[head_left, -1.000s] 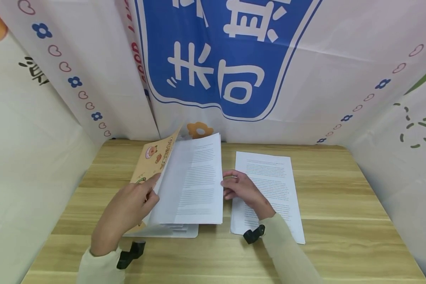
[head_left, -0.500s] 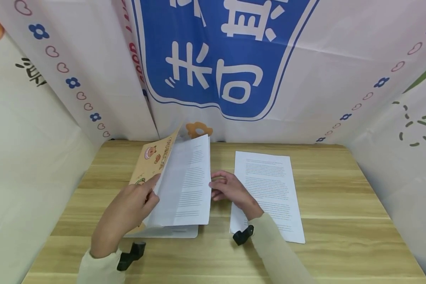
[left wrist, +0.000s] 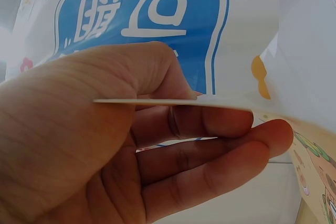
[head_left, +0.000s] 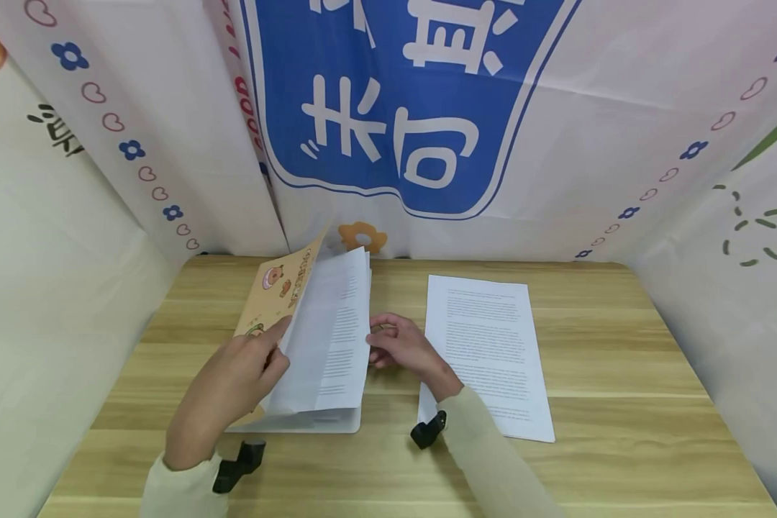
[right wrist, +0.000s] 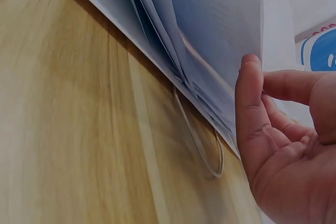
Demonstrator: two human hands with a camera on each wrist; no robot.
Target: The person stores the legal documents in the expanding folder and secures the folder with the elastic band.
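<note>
A folder with a tan cartoon cover (head_left: 273, 288) lies partly open at the left of the table. My left hand (head_left: 233, 378) pinches the edge of that cover between thumb and fingers and holds it raised. Printed sheets (head_left: 347, 338) stand tilted inside the folder, their left part behind a translucent sleeve (head_left: 307, 349). My right hand (head_left: 401, 349) pinches the sheets' right edge between thumb and fingertips. In the right wrist view, several more leaves (right wrist: 152, 24) show beneath, and a thin cord loop (right wrist: 197, 145) hangs out at the folder's edge.
A stack of printed paper (head_left: 485, 345) lies on the wooden table (head_left: 621, 403), right of my right hand and partly under that forearm. White printed cloth (head_left: 557, 165) hangs behind the table and along both sides. Each wrist wears a black camera mount (head_left: 238, 466).
My right hand has moved left with the printed sheets, which now lie further behind the translucent sleeve and nearer the cover. The left hand keeps its pinch and has hardly moved.
</note>
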